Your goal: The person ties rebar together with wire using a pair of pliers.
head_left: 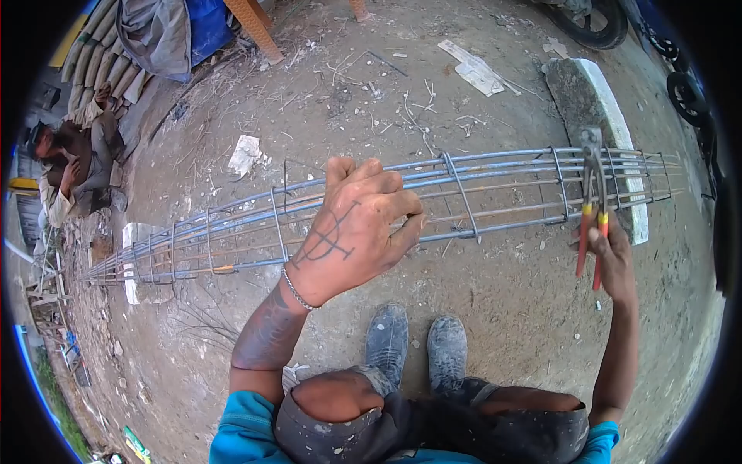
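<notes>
A long rebar cage (510,165) of blue-grey and rusty bars with square stirrups lies across in front of me. My left hand (359,220) is over its middle, the fingers curled down and closed on its bars; the fingertips are partly hidden. Just left of those fingers, a thin wire end sticks up from the cage. In my right hand (614,255) are end-cutting pincers (600,203) with red and yellow handles. They stand over the right part of the cage, jaws up and away from me, overlapping the far bars in this view.
A concrete block (607,100) props the cage at right, and a pale block (137,267) at left. Wire scraps and torn paper (475,71) litter the ground. A person (73,166) sits at far left. Chair legs (255,29) and a motorbike wheel (591,23) stand beyond.
</notes>
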Tool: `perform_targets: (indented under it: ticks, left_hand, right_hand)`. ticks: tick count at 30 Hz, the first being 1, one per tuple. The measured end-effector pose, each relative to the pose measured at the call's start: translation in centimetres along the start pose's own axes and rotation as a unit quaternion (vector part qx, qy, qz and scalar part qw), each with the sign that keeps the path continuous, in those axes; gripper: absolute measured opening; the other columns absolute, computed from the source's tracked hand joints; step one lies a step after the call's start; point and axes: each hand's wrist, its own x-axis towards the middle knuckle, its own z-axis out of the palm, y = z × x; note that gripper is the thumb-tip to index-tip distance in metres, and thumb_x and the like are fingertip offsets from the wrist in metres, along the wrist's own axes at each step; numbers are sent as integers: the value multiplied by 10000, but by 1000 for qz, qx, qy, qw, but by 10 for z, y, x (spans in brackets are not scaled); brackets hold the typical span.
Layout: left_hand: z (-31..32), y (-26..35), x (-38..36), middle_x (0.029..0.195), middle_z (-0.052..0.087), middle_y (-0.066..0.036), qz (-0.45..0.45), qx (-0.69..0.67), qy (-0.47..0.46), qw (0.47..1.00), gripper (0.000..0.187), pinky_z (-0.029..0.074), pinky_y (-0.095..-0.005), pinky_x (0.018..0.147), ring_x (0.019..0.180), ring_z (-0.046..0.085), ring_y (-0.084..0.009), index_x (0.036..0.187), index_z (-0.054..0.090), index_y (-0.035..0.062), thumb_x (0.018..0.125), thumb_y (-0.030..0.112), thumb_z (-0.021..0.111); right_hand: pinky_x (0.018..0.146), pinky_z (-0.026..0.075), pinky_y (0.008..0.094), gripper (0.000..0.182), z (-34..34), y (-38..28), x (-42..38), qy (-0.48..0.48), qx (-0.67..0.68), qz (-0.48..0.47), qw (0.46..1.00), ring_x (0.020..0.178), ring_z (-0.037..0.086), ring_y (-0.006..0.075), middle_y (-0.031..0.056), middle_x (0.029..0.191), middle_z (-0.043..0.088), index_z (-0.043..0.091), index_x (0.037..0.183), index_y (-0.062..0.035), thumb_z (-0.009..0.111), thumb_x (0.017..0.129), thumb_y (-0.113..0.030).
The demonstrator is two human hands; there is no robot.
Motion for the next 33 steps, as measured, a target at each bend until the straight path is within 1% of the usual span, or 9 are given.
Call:
perform_targets:
  ticks: [3, 5, 8, 14, 18, 21, 24, 26, 33]
  left_hand:
    - [3, -10, 10, 725, 533, -56, 1, 11, -17, 1000, 104, 315, -392, 867, 800, 499, -215, 760, 677, 62, 742, 161, 705]
    - [3, -12, 12, 717, 529, -56, 10, 4, -24, 1000, 99, 315, -391, 861, 796, 498, -214, 756, 676, 62, 738, 156, 702]
    - [2, -9, 13, 702, 525, -53, 23, -3, -34, 999, 97, 314, -389, 845, 789, 495, -212, 739, 670, 62, 731, 153, 701]
    - [-2, -1, 6, 690, 519, -42, 30, 1, -38, 999, 102, 311, -389, 819, 785, 493, -212, 702, 650, 63, 714, 140, 716]
    - [-5, 0, 4, 686, 519, -39, 36, -14, -49, 998, 99, 313, -396, 821, 782, 489, -211, 704, 651, 67, 704, 127, 729]
    - [-4, -1, 5, 686, 522, -38, 46, -19, -47, 998, 99, 319, -395, 825, 777, 485, -206, 703, 652, 69, 702, 128, 731]
    - [-2, -2, 6, 682, 522, -33, 59, -24, -41, 997, 99, 322, -390, 827, 771, 480, -202, 702, 652, 72, 701, 130, 733]
    - [-2, -2, 7, 673, 550, -41, 66, -25, -38, 997, 83, 325, -394, 826, 776, 501, -200, 692, 657, 73, 713, 134, 710]
    - [-2, -5, 3, 691, 536, -12, 92, -45, -38, 994, 94, 322, -385, 860, 795, 495, -182, 699, 661, 87, 697, 140, 738]
  right_hand:
    - [807, 472, 331, 454, 36, -21, -47, -170, 143, 92, 971, 886, 596, 213, 101, 1027, 569, 555, 1112, 19, 614, 885, -369]
    - [906, 445, 383, 488, 49, -21, -56, -292, 65, 72, 952, 994, 578, 263, 115, 1046, 570, 551, 1152, 19, 619, 880, -381]
    - [968, 406, 400, 492, 69, -18, -54, -383, 109, 72, 914, 1069, 548, 289, 122, 1055, 570, 553, 1163, 9, 623, 875, -384]
    - [955, 421, 380, 397, 83, -13, -48, -356, 203, 148, 900, 1089, 556, 255, 116, 1099, 561, 566, 1146, -5, 592, 906, -321]
    - [948, 435, 379, 354, 83, -12, -46, -368, 174, 151, 901, 1101, 559, 239, 108, 1095, 562, 560, 1148, -6, 575, 919, -276]
    - [921, 453, 370, 342, 85, -11, -49, -350, 247, 157, 890, 1093, 566, 222, 103, 1063, 573, 554, 1147, -1, 570, 921, -257]
    - [902, 467, 370, 355, 84, -3, -51, -353, 207, 146, 901, 1056, 588, 220, 110, 1053, 570, 546, 1142, 13, 567, 925, -267]
    - [879, 506, 474, 439, 87, -6, -52, -342, 231, 197, 889, 963, 635, 342, 192, 1013, 587, 541, 1092, 31, 640, 883, -342]
    - [726, 546, 443, 439, 88, 10, -54, -389, 318, 223, 835, 865, 648, 326, 241, 980, 598, 492, 904, -23, 550, 924, -458]
